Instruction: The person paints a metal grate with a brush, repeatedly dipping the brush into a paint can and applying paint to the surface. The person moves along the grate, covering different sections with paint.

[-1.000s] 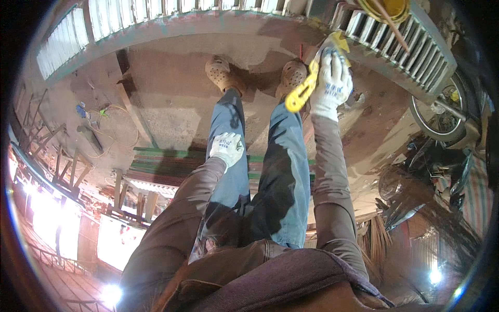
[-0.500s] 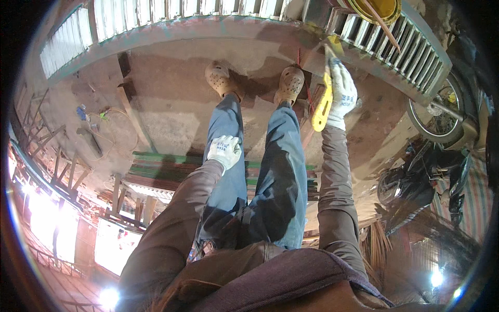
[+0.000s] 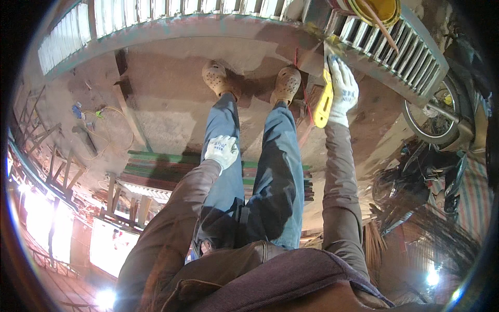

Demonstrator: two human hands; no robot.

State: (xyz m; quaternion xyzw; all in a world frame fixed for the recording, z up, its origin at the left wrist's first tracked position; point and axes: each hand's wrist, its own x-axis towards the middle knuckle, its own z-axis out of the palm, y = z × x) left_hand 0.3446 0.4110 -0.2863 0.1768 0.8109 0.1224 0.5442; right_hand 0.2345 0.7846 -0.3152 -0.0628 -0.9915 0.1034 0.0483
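Note:
My right hand, in a white work glove, is closed around a paintbrush with a yellow handle. The brush's blurred head points away from me and is at the grey edge of a long slatted frame across the far side. On the frame's right part stands a round paint can, yellow inside, with a stick leaning out of it. My left hand, also gloved, rests in a loose fist on my left trouser leg; nothing shows in it.
Green-edged boards lie behind my legs. A wooden bar and a thin cable are on the floor at left. A motorbike wheel stands at right, near black plastic sheeting. Wooden stools are at lower left.
The brush and my right hand have shifted slightly, with the brush head still at the frame's edge. My left hand stays on my leg. The whole view has moved a little.

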